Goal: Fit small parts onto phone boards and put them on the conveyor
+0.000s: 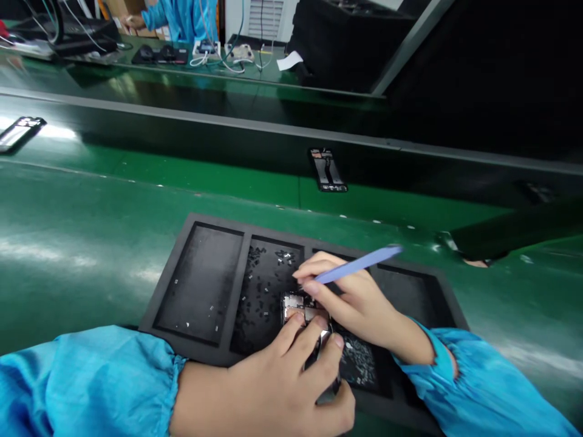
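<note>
- The left hand (273, 388) is closed around an open phone body (300, 309) and holds it firm from the side and below, so it does not slide.
- The phone body sits low over a black foam tray (200, 220), near the middle, and its shiny metal inside faces up.
- The right hand (359, 297) pinches a blue plastic pry tool (359, 264) in its fingers, the way you hold a pencil.
- The fingers of the right hand (305, 276) rest close above the phone body, so the hands work close together, and the tool's tip is hidden behind them.
- The tray has walled parts. One holds many tiny black bits (268, 291), and another, by the right hand, holds more bits (357, 364).
- A green belt (136, 182) runs past the tray, and a flat dark phone part (328, 170) lies on it.
- Blue sleeves (91, 382) cover both arms.
- Far off, a co-worker in a blue smock (182, 15) works at another bench.
- A long dark thing (514, 230) reaches in at the right, but I cannot tell what it is.
</note>
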The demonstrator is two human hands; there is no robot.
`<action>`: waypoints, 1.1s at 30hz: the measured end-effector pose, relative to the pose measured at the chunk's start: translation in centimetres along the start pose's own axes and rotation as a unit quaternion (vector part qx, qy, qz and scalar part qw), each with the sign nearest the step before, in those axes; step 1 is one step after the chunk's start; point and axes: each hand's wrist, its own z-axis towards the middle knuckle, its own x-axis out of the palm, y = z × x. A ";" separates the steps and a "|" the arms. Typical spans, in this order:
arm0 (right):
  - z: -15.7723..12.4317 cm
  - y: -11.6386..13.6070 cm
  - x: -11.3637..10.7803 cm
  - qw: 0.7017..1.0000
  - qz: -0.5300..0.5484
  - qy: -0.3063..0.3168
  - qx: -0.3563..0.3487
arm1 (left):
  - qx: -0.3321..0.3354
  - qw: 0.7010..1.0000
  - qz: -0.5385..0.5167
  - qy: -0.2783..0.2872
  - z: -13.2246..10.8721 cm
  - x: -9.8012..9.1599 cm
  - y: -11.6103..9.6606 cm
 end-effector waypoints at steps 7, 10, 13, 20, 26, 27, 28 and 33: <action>-0.6 0.5 -1.5 0.968 0.134 -0.039 0.210 | 0.014 0.999 -0.020 0.035 0.1 -0.2 0.2; -0.6 0.4 -1.6 0.969 0.111 -0.002 0.219 | 0.015 0.998 -0.032 0.051 0.1 -0.3 0.2; -0.5 0.4 -1.2 0.974 0.086 0.021 0.209 | 0.014 0.997 -0.038 0.062 0.1 -0.3 0.1; -0.7 0.3 -0.5 0.968 0.085 0.019 0.234 | 0.007 0.998 -0.035 0.045 -0.1 0.1 0.0; -1.0 0.0 -0.3 0.955 0.109 -0.034 0.274 | 0.009 0.998 -0.043 0.051 -0.1 0.0 0.1; -1.0 0.0 -0.3 0.954 0.105 -0.049 0.275 | 0.009 0.998 -0.042 0.050 -0.1 0.0 0.1; -1.0 0.0 -0.4 0.955 0.096 -0.060 0.273 | 0.008 0.998 -0.040 0.050 -0.1 0.0 0.1; -0.7 0.3 -0.6 0.964 0.063 -0.067 0.249 | 0.010 0.998 -0.040 0.052 -0.1 0.0 0.0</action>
